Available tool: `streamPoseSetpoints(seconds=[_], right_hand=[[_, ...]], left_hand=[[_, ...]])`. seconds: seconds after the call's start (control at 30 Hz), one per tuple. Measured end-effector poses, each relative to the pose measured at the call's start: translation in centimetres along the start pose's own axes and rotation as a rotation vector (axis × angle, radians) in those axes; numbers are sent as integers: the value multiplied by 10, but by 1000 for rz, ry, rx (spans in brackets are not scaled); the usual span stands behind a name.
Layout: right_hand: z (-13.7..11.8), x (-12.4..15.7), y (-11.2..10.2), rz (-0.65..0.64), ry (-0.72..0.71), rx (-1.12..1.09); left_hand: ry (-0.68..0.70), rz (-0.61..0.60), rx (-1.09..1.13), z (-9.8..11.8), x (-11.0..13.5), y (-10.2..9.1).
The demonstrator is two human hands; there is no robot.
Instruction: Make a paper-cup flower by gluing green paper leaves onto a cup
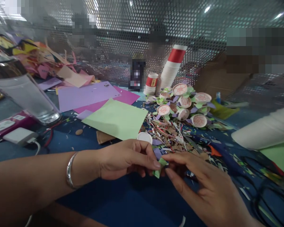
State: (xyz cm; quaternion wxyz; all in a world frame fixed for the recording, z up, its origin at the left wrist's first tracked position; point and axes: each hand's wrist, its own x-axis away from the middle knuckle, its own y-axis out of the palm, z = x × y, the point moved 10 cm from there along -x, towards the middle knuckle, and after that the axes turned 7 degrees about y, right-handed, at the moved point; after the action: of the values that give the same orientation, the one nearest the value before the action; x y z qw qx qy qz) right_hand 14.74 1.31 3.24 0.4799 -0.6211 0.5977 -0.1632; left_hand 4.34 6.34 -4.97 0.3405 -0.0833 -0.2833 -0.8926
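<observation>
At the left end of the counter (137, 201) are one power strip (13, 124), one charger (21, 136) and one glass (29, 97), with a paper heap (44, 60), too tangled to count, behind. Next come three large sheets: one purple (87, 96), one green (115, 118), one magenta (126, 95), with plenty of paper left on them.

The left hand (126, 159) has its grip pinched on one green scrap (157, 172), which is held above the counter, apart from any cup. One white disc (144, 137) lies just beyond that hand.

Further right stand two cup stacks, one short (151, 82) and one tall (172, 67), then the trimmed cups (199, 120): at least seven show red-marked ends, some hidden. These look done; the stacked cups look unworked, so I judge the job partway along.

The right hand (203, 184) has thumb and forefinger parted beside the scrap; whether they touch it, I cannot tell. Rightmost is a third cup stack (266, 129), lying tilted.
</observation>
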Motion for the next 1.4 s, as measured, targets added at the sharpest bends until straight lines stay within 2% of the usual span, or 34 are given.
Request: streamPoseSetpoints(seconds=[0.2, 0.43, 0.7, 0.9, 1.17, 1.4], right_hand=[[0, 1, -2, 7, -2, 15], [2, -2, -5, 22, 39, -35], [5, -8, -1, -62, 132, -149], [10, -7, 8, -150, 222, -274], [7, -9, 5, -119, 200, -269], [8, -8, 6, -148, 202, -278]], left_hand=[[-11, -13, 4, 0, 1, 3], [10, -88, 21, 0, 0, 11], [0, -175, 75, -7, 0, 17], [-26, -173, 61, -7, 0, 18], [-30, -197, 88, -8, -2, 17], [-1, -242, 143, -7, -2, 21]])
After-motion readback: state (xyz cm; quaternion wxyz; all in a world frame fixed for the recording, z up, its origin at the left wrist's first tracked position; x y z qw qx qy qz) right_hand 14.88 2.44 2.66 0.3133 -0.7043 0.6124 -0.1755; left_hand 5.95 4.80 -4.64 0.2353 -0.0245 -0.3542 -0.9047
